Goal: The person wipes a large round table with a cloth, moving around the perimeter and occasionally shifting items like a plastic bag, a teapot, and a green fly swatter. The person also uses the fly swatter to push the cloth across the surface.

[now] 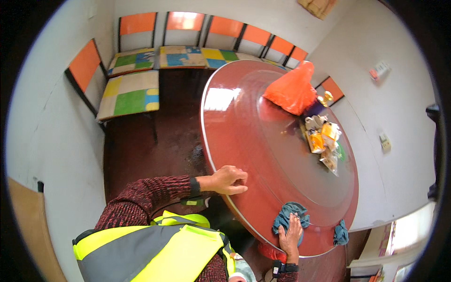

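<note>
My right hand (291, 234) presses a blue-green cloth (290, 215) against the near edge area of a round red table (243, 158). The fingers lie spread on the cloth. Over the table's left rim, my left hand (229, 180) is loosely curled, and whether anything is inside it cannot be seen. A second blue-green cloth (340, 233) hangs at the rim, right of my right hand. On the round glass turntable (282, 148) stand a red plastic bag (294, 88) and a tray (307, 135) with cups and yellow packets (317, 141).
Chairs with orange backs (222, 26) and patchwork-patterned seats (181, 56) line the far wall. Another such chair (130, 93) stands at the left. A dark bag or box (314, 107) sits beside the red bag. Below the table's near rim is red plastic (271, 252).
</note>
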Demonstrator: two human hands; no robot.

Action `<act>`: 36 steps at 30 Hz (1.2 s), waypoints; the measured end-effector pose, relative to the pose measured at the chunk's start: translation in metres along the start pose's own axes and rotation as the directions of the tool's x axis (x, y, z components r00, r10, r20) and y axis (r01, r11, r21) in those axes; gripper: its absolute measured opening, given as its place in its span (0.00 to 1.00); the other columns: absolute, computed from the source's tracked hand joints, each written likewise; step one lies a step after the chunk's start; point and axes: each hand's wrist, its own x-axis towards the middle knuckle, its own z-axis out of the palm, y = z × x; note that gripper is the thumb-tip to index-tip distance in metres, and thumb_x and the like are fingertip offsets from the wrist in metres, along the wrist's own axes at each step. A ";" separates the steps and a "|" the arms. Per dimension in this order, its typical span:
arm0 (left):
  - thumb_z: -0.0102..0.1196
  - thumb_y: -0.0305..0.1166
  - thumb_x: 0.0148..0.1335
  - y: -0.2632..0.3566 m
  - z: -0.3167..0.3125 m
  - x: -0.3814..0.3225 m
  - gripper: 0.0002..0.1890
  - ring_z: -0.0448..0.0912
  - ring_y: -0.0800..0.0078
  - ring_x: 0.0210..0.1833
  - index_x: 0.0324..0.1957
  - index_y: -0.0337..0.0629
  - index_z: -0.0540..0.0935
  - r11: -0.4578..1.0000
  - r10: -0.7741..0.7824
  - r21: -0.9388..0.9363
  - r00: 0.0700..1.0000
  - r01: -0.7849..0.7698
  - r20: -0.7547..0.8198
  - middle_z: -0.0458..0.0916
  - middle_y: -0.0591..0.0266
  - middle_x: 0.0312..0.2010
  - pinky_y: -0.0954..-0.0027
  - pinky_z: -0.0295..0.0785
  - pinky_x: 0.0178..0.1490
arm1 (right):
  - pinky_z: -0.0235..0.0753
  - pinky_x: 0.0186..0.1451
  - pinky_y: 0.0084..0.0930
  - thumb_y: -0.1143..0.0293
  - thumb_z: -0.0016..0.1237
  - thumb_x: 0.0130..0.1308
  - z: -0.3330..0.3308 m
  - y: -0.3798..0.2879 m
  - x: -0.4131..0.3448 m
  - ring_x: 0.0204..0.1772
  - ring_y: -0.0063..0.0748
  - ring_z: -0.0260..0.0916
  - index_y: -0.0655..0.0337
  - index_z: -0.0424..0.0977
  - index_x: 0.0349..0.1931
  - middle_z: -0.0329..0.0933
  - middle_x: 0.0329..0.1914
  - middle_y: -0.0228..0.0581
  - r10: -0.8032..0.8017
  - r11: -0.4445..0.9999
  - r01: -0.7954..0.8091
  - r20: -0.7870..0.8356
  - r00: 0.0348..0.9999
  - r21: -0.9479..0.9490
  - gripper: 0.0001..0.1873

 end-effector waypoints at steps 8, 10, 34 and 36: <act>0.63 0.37 0.54 -0.002 0.003 -0.003 0.14 0.79 0.57 0.25 0.24 0.41 0.73 1.000 0.015 0.015 0.998 -0.014 -0.067 0.78 0.55 0.20 0.60 0.72 0.30 | 0.43 0.75 0.59 0.55 0.48 0.66 0.004 -0.082 0.012 0.78 0.52 0.47 0.55 0.58 0.72 0.53 0.77 0.47 -0.263 0.963 0.264 -0.012 0.965 0.058 0.35; 0.63 0.37 0.54 -0.002 0.003 -0.002 0.13 0.79 0.57 0.25 0.24 0.41 0.73 1.000 0.014 0.016 0.998 -0.013 -0.065 0.78 0.55 0.20 0.60 0.72 0.30 | 0.44 0.75 0.58 0.57 0.49 0.66 0.000 -0.085 0.006 0.78 0.51 0.48 0.55 0.59 0.71 0.54 0.77 0.47 -0.270 0.959 0.270 -0.021 0.963 0.083 0.34; 0.62 0.41 0.54 0.082 0.001 0.096 0.13 0.80 0.60 0.35 0.31 0.41 0.78 0.923 -0.005 0.355 0.919 -0.148 0.394 0.79 0.57 0.29 0.56 0.72 0.39 | 0.43 0.77 0.50 0.46 0.40 0.72 -0.032 0.142 -0.057 0.80 0.45 0.45 0.48 0.56 0.73 0.53 0.78 0.41 0.410 0.907 -0.421 -0.194 0.891 -0.018 0.33; 0.64 0.42 0.54 0.090 0.038 0.118 0.15 0.79 0.61 0.39 0.35 0.41 0.79 0.788 0.130 0.498 0.888 -0.362 0.440 0.79 0.57 0.32 0.57 0.70 0.42 | 0.42 0.77 0.51 0.45 0.40 0.72 -0.032 0.138 -0.058 0.80 0.44 0.45 0.47 0.56 0.73 0.53 0.78 0.40 0.407 0.908 -0.418 -0.212 0.889 -0.012 0.34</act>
